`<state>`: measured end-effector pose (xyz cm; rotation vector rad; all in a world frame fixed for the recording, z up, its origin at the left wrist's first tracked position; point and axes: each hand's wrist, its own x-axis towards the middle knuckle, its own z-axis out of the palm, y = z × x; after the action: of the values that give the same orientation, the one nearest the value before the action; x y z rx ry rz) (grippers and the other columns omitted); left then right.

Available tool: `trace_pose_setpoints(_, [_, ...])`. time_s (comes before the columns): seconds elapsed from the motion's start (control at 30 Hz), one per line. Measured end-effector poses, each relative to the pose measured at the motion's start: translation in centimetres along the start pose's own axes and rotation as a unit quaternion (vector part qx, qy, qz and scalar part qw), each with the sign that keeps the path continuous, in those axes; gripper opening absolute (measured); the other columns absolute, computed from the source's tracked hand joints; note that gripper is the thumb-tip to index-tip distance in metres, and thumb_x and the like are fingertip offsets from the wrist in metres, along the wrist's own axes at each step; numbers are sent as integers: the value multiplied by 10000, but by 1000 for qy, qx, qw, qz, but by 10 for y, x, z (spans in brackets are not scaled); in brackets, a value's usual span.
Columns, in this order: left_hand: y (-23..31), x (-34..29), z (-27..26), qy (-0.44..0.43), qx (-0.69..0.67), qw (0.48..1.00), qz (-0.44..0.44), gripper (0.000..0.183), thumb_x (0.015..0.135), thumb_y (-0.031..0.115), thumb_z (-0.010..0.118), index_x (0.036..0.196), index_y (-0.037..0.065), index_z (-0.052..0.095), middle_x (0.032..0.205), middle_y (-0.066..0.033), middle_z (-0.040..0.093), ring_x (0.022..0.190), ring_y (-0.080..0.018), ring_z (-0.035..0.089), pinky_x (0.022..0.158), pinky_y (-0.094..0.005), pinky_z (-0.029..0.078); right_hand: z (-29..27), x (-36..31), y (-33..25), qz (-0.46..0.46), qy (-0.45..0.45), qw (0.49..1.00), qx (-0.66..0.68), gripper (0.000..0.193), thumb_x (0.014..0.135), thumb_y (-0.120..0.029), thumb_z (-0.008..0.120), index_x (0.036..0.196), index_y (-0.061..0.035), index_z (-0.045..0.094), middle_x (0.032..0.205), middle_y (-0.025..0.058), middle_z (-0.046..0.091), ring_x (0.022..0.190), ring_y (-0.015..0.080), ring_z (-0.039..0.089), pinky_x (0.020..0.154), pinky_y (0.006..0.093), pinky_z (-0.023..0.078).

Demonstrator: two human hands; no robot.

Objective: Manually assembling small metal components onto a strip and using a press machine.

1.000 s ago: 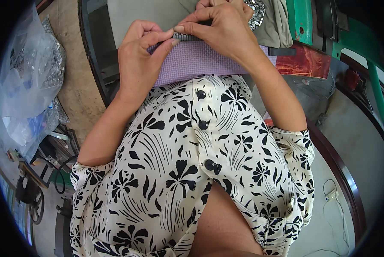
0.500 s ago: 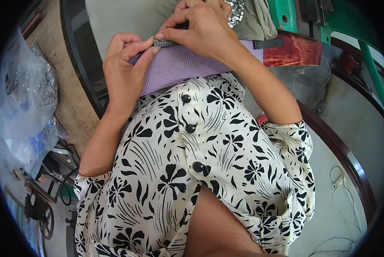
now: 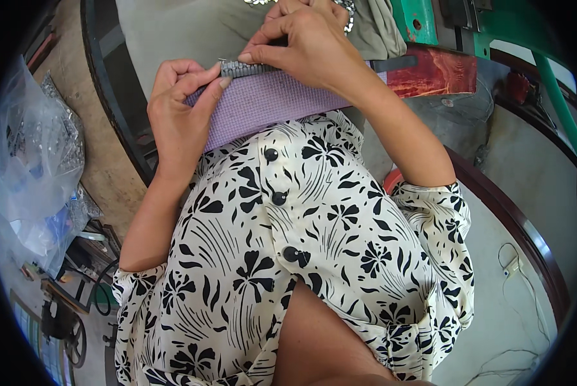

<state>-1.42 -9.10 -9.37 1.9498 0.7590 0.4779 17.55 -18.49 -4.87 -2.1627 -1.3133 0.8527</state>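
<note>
- Left hand [image 3: 180, 108]: fingers pinching the grey ribbed strip [image 3: 244, 69] along the purple cloth's [image 3: 269, 106] upper edge.
- Right hand [image 3: 314, 48] hides part; whether its fingers grip, cannot tell.
- Silver pieces [image 3: 349, 15]: cut off above.

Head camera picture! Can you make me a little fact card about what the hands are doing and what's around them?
Left hand: pinching one end of a grey ridged strip
Right hand: thumb at the strip; exact grip unclear
Nearby cloths: purple checked, grey-green
Shiny things: silver pieces by the right hand
Far left: clear plastic bag
</note>
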Motion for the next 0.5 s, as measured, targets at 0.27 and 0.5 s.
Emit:
trace_pose_setpoints(0.27, [3, -1, -1, 0, -12, 1000, -14, 200, 781, 10, 782, 978, -6, 749, 915, -71, 595, 780, -155, 597, 692, -257, 481, 20, -3, 22, -73, 70, 993, -55, 221, 734, -360, 808, 861, -179, 813, 969, -18, 674, 1119, 298, 440, 987, 453, 236])
trace_pose_setpoints(0.5, [2, -1, -4, -1, -6, 1000, -8, 221, 767, 23, 785, 985, 4, 753, 919, -84, 601, 795, -179, 603, 703, -275, 487, 2, 4, -5, -17, 8, 998, -59, 194, 771, -338, 786, 858, -166, 801, 920, -4, 642, 1047, 266, 456, 941, 431, 277])
